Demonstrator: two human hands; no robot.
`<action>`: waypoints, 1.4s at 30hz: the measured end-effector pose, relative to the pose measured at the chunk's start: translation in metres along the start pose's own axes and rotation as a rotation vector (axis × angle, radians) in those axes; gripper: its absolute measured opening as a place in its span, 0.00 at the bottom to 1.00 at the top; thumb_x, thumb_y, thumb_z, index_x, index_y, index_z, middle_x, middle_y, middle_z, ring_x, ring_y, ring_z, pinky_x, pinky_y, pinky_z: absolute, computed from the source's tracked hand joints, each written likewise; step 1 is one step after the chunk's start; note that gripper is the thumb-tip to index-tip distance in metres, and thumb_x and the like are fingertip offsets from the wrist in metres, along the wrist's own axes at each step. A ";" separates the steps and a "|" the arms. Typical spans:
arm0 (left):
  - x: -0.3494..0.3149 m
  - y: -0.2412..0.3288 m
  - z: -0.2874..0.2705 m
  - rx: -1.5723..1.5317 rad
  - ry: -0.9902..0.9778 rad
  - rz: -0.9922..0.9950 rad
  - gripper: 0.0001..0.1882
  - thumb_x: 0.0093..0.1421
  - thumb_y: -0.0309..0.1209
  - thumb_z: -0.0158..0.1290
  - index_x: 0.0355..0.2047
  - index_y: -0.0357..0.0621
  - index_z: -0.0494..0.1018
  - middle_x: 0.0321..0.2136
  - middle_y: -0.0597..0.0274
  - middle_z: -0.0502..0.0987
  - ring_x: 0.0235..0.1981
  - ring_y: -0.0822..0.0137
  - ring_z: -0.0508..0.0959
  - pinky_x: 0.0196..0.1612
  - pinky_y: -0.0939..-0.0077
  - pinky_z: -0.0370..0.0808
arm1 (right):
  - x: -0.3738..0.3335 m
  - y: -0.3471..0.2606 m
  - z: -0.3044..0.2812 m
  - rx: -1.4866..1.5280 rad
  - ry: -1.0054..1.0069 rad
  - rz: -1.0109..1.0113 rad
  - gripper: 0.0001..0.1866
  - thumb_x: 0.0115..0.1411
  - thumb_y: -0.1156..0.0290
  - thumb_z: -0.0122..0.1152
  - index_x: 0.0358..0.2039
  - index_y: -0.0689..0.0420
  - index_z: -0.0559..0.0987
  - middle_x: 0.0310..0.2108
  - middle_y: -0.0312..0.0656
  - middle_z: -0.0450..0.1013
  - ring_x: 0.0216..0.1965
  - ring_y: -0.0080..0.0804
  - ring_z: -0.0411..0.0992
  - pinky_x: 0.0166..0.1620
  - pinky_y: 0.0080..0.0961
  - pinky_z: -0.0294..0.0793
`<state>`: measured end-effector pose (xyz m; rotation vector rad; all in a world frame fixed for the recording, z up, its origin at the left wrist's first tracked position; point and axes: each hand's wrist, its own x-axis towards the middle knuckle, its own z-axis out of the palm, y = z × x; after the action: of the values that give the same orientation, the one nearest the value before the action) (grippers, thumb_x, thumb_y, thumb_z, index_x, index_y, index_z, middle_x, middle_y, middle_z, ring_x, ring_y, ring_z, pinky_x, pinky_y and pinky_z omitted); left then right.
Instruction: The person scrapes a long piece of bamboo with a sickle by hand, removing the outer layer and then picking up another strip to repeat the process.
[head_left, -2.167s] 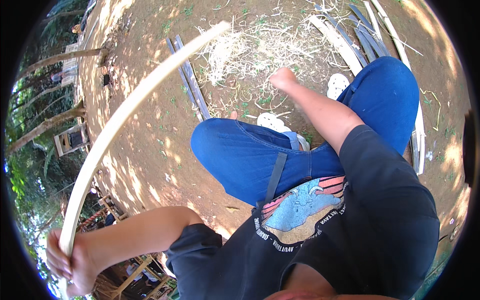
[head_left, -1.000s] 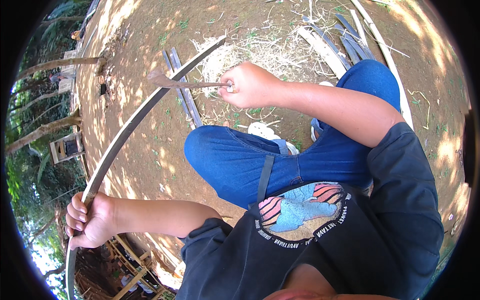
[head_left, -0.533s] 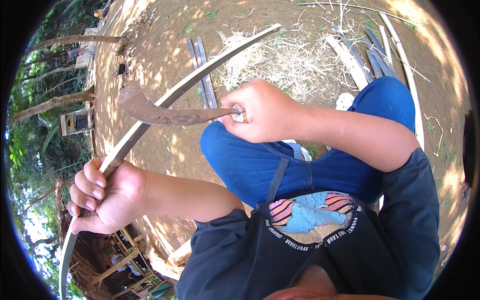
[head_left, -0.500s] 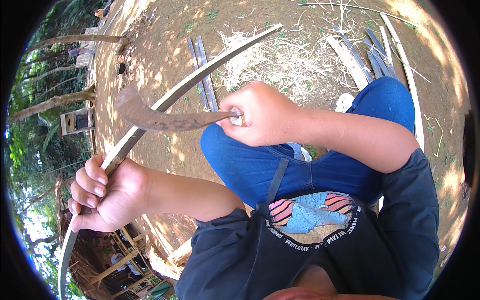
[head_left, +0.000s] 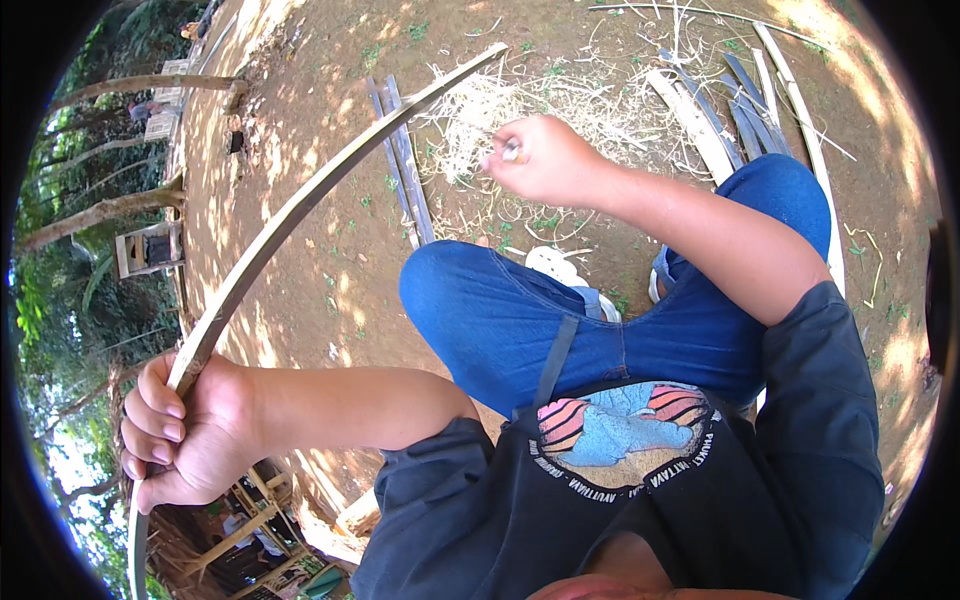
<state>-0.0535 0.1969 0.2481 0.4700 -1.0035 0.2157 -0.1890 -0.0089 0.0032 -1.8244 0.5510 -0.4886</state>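
Note:
A long, pale bamboo strip (head_left: 290, 215) slants across the head view from the lower left to the top middle, its bend partly from the lens. My left hand (head_left: 200, 430) is closed around it near its lower end. Out over the pale shavings, my right hand (head_left: 550, 160) is clenched around the handle of a curved knife (head_left: 512, 151). Only a small bit by the handle shows; the blade is not discernible now. Knife and strip are apart. I sit with my knees bent, in blue jeans (head_left: 490, 310).
Curly shavings (head_left: 590, 115) cover the ground ahead. Dark slats (head_left: 405, 160) lie left of them, and more strips (head_left: 755, 110) lie at the right. A long pale pole (head_left: 800, 110) runs beside my right knee. Trees and a wooden shelter (head_left: 250, 530) stand to the left.
My right hand has moved forward and right, taking the knife off the strip; its blade earlier lay across it. My left hand and the strip have shifted slightly left and closer.

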 end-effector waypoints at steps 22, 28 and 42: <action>0.047 0.007 -0.008 0.000 -0.002 -0.045 0.29 0.64 0.62 0.43 0.17 0.53 0.67 0.10 0.79 0.63 0.11 0.79 0.61 0.16 0.83 0.60 | 0.008 0.024 0.006 0.015 0.087 0.051 0.16 0.59 0.62 0.56 0.36 0.64 0.81 0.27 0.50 0.78 0.28 0.38 0.76 0.38 0.33 0.75; 0.052 0.020 -0.009 -0.052 -0.132 -0.140 0.28 0.64 0.58 0.47 0.18 0.50 0.68 0.11 0.77 0.63 0.11 0.78 0.60 0.16 0.84 0.59 | 0.028 0.090 -0.007 -0.027 0.071 0.380 0.17 0.60 0.63 0.53 0.38 0.63 0.82 0.29 0.53 0.79 0.31 0.41 0.78 0.43 0.33 0.78; 0.083 0.019 -0.053 -0.053 0.073 -0.142 0.29 0.68 0.58 0.39 0.18 0.50 0.64 0.10 0.75 0.60 0.09 0.77 0.58 0.14 0.83 0.60 | 0.019 0.149 -0.040 -0.144 0.196 0.618 0.20 0.56 0.63 0.57 0.42 0.67 0.80 0.36 0.55 0.79 0.36 0.46 0.79 0.45 0.36 0.76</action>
<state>0.0231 0.2357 0.2997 0.4796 -0.8985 0.0787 -0.2164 -0.0921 -0.1249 -1.6336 1.2587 -0.2056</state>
